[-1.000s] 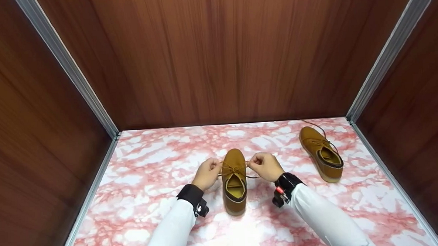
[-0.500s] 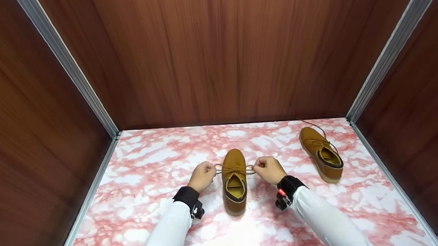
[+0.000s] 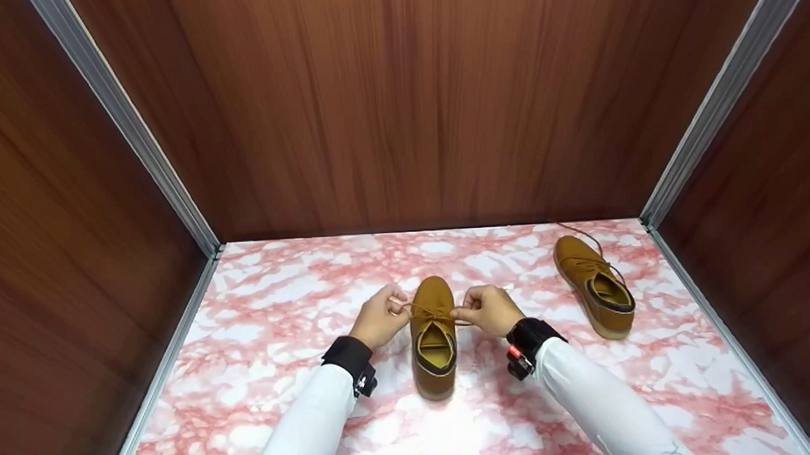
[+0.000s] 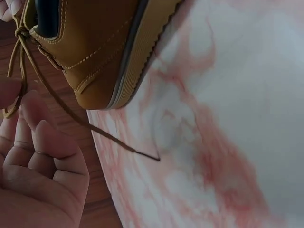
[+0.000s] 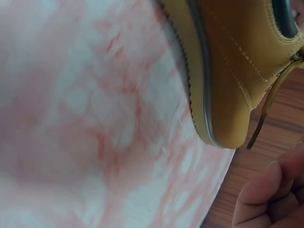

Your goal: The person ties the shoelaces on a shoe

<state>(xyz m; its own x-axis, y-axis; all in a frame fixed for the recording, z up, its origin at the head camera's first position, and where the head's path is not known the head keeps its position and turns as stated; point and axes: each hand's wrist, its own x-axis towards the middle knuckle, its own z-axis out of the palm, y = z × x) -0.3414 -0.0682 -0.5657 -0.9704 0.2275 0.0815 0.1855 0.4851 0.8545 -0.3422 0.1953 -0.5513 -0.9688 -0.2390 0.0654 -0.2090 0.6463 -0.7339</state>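
A tan shoe [image 3: 434,349], toe pointing away, sits on the surface between my two hands. Its brown shoelace [image 4: 52,90] is tied in a knot at the throat, with a loop out to the left and a loose end hanging down. My left hand [image 3: 380,317] pinches the left loop between thumb and fingers. On the other side, my right hand [image 3: 489,310] pinches the shoelace close beside the knot. In the right wrist view, its curled fingers show at the lower right and a dark-tipped lace end [image 5: 256,130] hangs beside the toe.
A second tan shoe [image 3: 595,284] stands at the right, its long lace [image 3: 583,232] trailing back toward the far wall. Wood-grain panels [image 3: 399,104] with metal corner strips [image 3: 134,133] enclose the red-and-white marbled surface [image 3: 277,281] at the back and sides.
Both hands first drew outward, stretching the loops from the knot. Now they have come back inward, the right hand right up to the knot. Neither shoe has shifted.
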